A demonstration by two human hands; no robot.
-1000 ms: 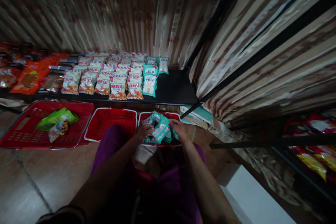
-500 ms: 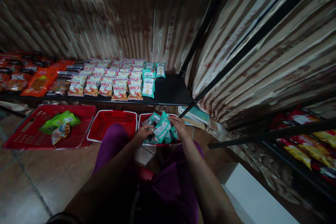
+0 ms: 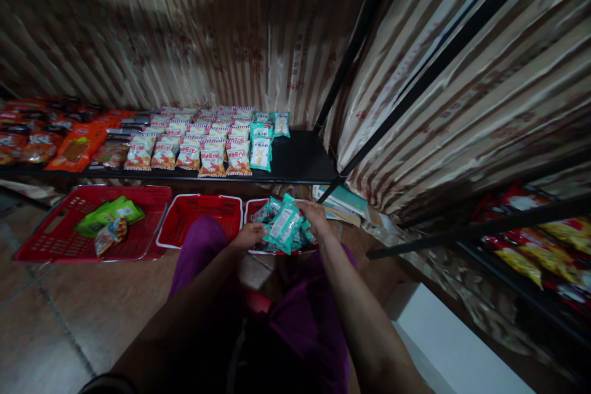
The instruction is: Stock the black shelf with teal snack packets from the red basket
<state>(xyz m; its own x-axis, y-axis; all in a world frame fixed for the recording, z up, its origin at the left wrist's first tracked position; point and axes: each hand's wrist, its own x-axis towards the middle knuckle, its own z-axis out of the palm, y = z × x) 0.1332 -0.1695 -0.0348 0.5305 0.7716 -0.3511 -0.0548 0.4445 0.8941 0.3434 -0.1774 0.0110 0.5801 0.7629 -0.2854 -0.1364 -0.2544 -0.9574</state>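
One teal packet [image 3: 285, 225] held tilted over similar packets [image 3: 275, 204] in red basket [image 3: 252, 205]. Left hand [image 3: 249, 236]: fingers clamped on its left edge. Right hand [image 3: 314, 214]: fingers clamped on upper right corner. Black shelf [image 3: 305, 157] beyond basket bears rows of snack bags [image 3: 213, 157].

Teal packet [image 3: 285, 225]: glossy plastic film | baskets [image 3: 154, 212]: smooth plastic | curtain [image 3: 221, 31]: pleated cloth
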